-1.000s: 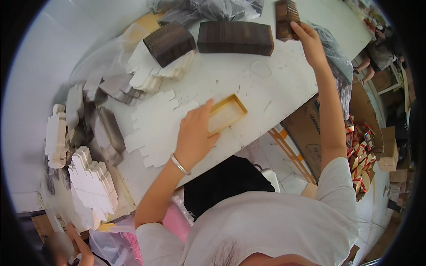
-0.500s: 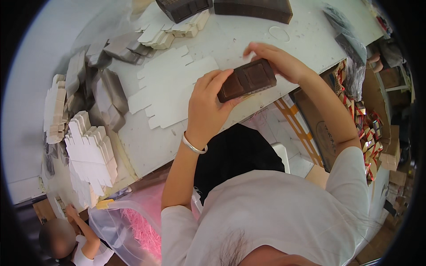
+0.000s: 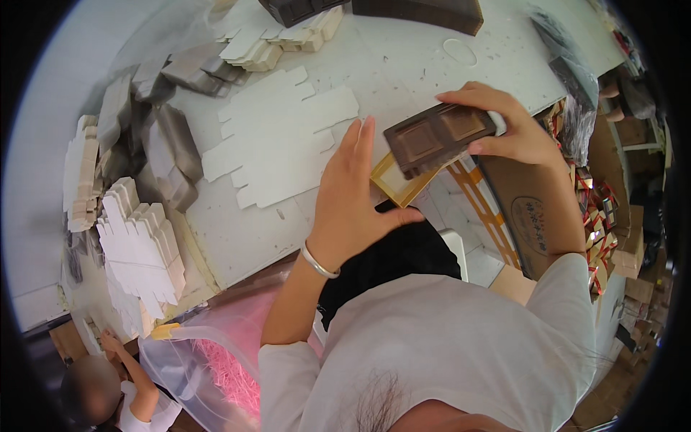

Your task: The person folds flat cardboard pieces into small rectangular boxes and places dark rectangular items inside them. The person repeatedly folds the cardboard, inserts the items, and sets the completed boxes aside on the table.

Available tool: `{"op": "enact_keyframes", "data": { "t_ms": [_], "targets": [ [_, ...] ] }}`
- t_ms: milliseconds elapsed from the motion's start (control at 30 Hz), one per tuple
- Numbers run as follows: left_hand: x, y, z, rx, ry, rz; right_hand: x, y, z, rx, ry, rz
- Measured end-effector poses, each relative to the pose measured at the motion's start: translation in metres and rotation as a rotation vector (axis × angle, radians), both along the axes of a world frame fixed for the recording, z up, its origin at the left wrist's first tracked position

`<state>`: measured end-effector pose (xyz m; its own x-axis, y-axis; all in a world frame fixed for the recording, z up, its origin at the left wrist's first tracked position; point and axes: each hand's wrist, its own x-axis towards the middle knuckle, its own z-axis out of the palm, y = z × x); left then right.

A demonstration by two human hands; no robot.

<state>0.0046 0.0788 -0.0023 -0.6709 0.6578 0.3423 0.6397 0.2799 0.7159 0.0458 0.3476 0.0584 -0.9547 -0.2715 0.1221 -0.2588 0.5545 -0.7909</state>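
Note:
My right hand (image 3: 515, 129) grips a dark brown tray-like piece (image 3: 440, 135) by its right end, thumb at the near side and fingers over the far side. Two rectangular panels mark its face. Partly under it is a gold-edged rectangular box or frame (image 3: 394, 181) with a pale inside; whether a hand supports it cannot be told. My left hand (image 3: 353, 191), a silver bangle on its wrist, is open beside that box, fingers up and thumb stretched out to the right. Flat white die-cut card blanks (image 3: 277, 144) lie on the table just left of it.
More white blanks (image 3: 140, 245) are stacked at the left, near grey-brown plastic-wrapped bundles (image 3: 173, 147). Dark brown trays (image 3: 421, 11) lie at the far edge. A clear bin of pink shredded filler (image 3: 227, 367) stands below the table. Another person (image 3: 137, 389) sits at lower left.
The brown piece has shifted right and up, from my left hand's grasp into my right hand's. My left hand has opened, and the gold-edged box has come into view beneath the piece.

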Motion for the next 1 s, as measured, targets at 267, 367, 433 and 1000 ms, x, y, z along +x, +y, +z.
{"op": "enact_keyframes", "data": {
  "t_ms": [267, 367, 433, 1000],
  "targets": [
    [0.003, -0.006, -0.008, -0.087, 0.02, -0.008, -0.012, -0.022, -0.022, 0.139, 0.08, 0.173],
    [-0.01, -0.015, -0.009, -0.073, 0.049, -0.008, -0.006, -0.041, -0.046, 0.268, 0.245, 0.106],
    [-0.011, -0.018, -0.013, -0.06, 0.062, 0.012, 0.001, -0.049, -0.05, 0.454, 0.344, 0.07],
    [-0.009, -0.021, -0.01, -0.357, 0.255, 0.042, 0.004, -0.047, -0.056, 0.387, 0.625, -0.035]
  ]
}}
